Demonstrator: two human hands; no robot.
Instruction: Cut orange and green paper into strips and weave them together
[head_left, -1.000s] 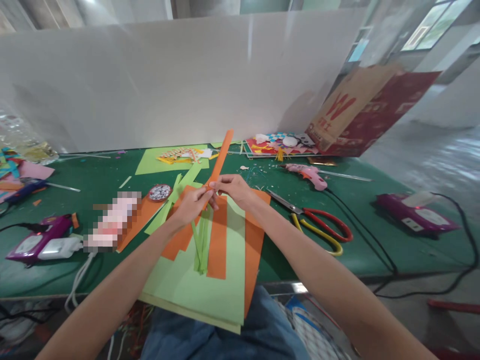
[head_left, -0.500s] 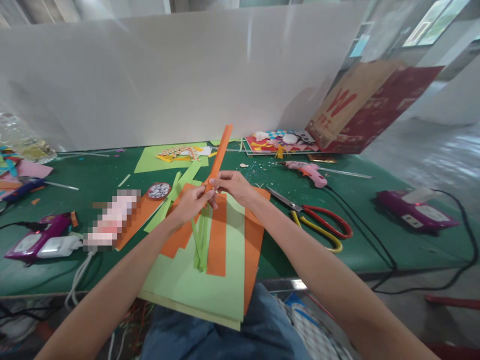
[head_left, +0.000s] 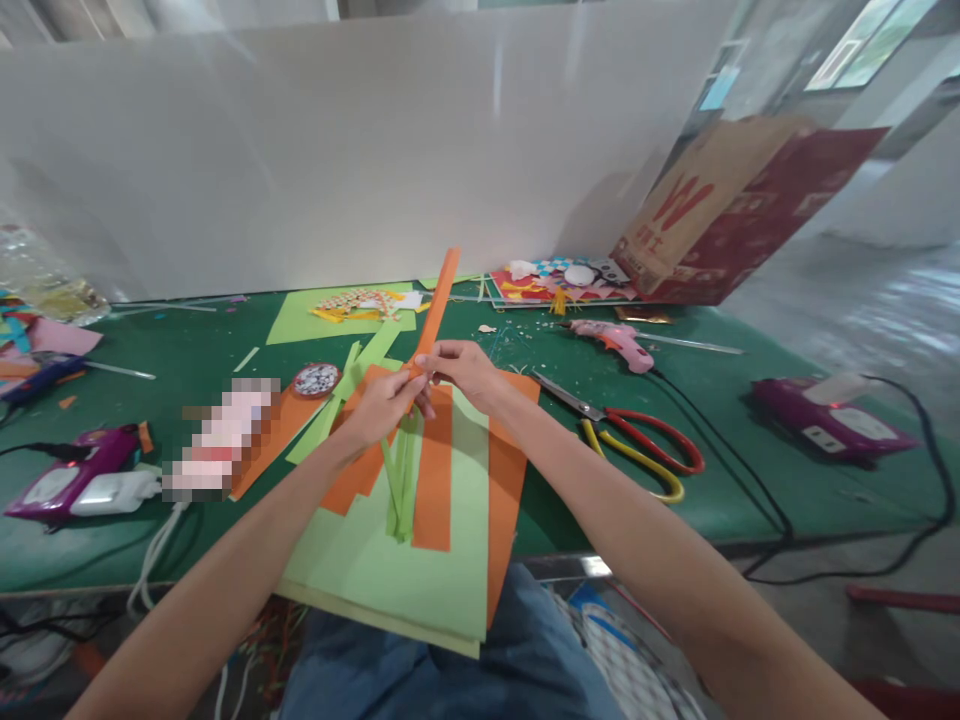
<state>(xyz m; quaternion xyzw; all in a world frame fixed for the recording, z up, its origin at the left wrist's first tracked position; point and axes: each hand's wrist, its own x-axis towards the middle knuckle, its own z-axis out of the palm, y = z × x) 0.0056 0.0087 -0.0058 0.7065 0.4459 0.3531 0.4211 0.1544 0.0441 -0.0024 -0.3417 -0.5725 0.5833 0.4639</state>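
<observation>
Left hand [head_left: 379,404] and right hand [head_left: 469,372] pinch an orange strip [head_left: 440,303], apparently creasing it, which calls for steadiness, green paper [head_left: 375,575] below their grip.

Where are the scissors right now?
In the head view, the scissors lie open on the green table, right of the paper stack, below the pink glue gun.

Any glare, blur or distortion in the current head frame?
Head view: pale glare streaks on the white board; bright sheen on the floor at right; mosaic pixelation over a pink object; wide-angle stretch toward the edges.
</observation>
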